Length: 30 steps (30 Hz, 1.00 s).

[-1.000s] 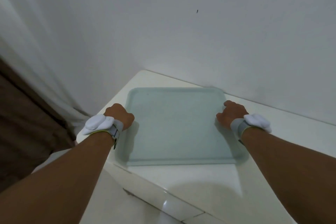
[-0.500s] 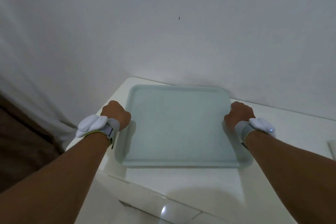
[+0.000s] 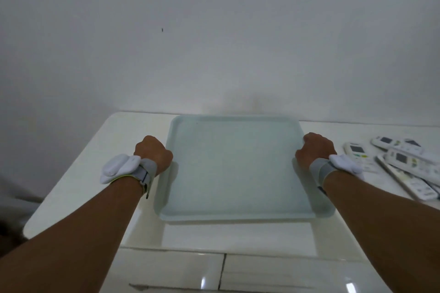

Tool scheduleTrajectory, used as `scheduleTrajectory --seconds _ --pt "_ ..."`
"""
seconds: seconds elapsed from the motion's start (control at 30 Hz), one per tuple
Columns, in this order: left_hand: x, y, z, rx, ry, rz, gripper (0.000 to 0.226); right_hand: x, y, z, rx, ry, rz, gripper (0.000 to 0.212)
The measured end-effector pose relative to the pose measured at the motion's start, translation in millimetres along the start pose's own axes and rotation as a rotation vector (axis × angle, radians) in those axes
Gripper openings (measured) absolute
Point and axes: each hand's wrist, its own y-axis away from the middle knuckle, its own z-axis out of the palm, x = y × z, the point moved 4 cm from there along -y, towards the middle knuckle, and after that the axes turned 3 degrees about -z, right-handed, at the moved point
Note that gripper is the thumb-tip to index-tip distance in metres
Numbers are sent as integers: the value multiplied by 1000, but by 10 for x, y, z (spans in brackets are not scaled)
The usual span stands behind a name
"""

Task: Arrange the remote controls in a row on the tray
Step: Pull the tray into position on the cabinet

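Note:
A pale green tray (image 3: pixel 234 169) lies flat on the white counter (image 3: pixel 133 126), with nothing on it. My left hand (image 3: pixel 153 153) is clenched around the tray's left rim, and my right hand (image 3: pixel 314 150) grips the right rim in the same way. Both wrists carry grey straps with white devices. Several white remote controls (image 3: pixel 402 162) lie in a loose, overlapping pile on the counter just right of my right wrist, partly cut off by the frame edge.
A plain white wall (image 3: pixel 214 43) rises directly behind the counter. The counter's rounded left corner drops off toward a dark area at the far left. Glossy white tiles (image 3: pixel 226 271) run along the front, below the tray.
The view has swung to the right, bringing the pile of remotes into sight at the right edge. Both hands keep the same grip on the tray's rims.

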Motion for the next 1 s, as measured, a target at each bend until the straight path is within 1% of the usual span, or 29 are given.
scheduleTrajectory --seconds 0.27,0.37,0.5,0.6,0.73,0.83,0.93,1.0 --pt "408 233 459 -75 -28 56 22 642 69 -198 -13 51 121 33" --pt "435 289 564 -98 -45 56 22 739 92 -243 -15 47 139 33" --pt "482 371 683 -116 -67 33 22 898 110 -249 -19 -20 145 34" --pt "487 398 735 -108 -82 14 23 979 107 -228 -20 -80 160 36" --pt "465 408 763 -93 -116 -7 21 983 115 -156 -145 -129 116 35" --pt "441 427 784 -108 -130 -27 21 1019 114 -135 -94 -77 118 38" --pt "432 449 823 -128 -150 -42 20 1071 109 -144 -115 -74 131 38" --pt "452 473 789 -111 -172 -41 16 1067 91 -177 -101 -55 103 37"
